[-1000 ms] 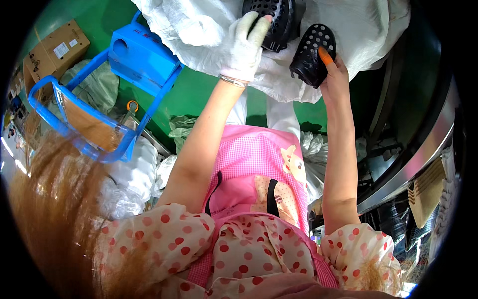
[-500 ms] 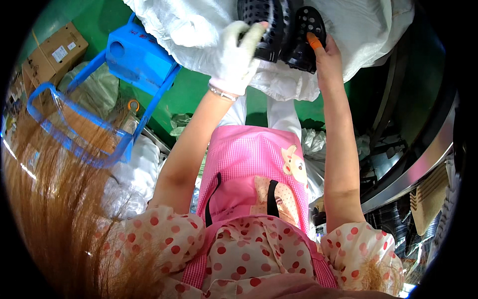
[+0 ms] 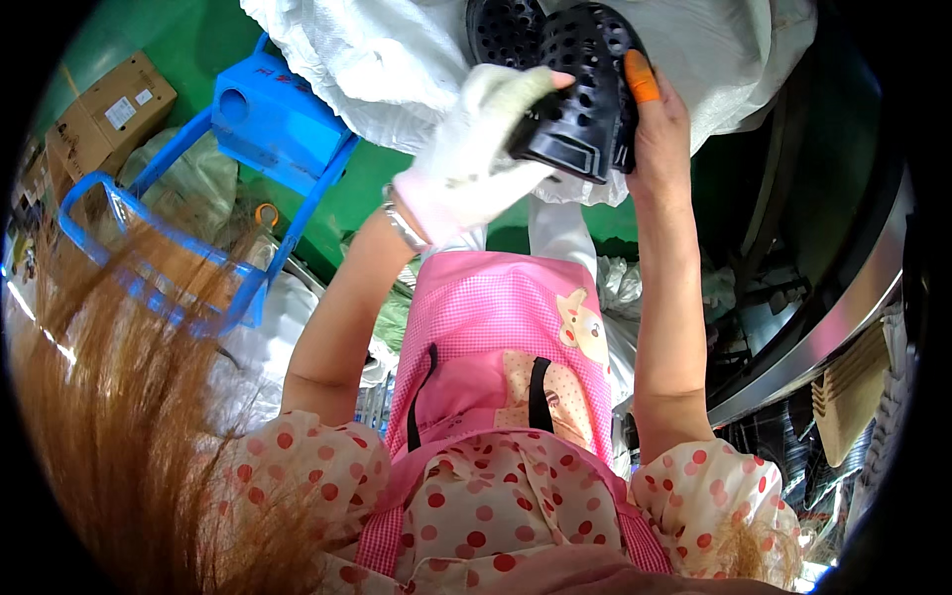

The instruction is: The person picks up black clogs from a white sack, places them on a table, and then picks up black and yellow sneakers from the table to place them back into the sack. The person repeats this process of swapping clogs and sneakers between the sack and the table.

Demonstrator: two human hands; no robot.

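Note:
My left hand (image 3: 474, 149) wears a white glove with a bare fingertip showing and is closed on a glossy black perforated clog (image 3: 578, 104). The clog is tilted, its heel end toward me. My right hand (image 3: 658, 134), with an orange finger cot on the thumb, grips the right side of the black footwear. A second black clog seems to lie against the first under that thumb, mostly hidden. Beyond my left hand, another black perforated clog (image 3: 504, 32) rests over a large white woven sack (image 3: 372, 74).
On the left stand a blue tubular frame with a blue box (image 3: 273, 119) and a cardboard carton (image 3: 111, 109) on the green floor. A curved metal-edged dark surface (image 3: 813, 352) bounds the right side, with a beige slotted piece (image 3: 851, 402) below it.
My left hand has moved right and toward me, bringing a clog up against the one in my right hand. Another clog now shows behind it over the sack.

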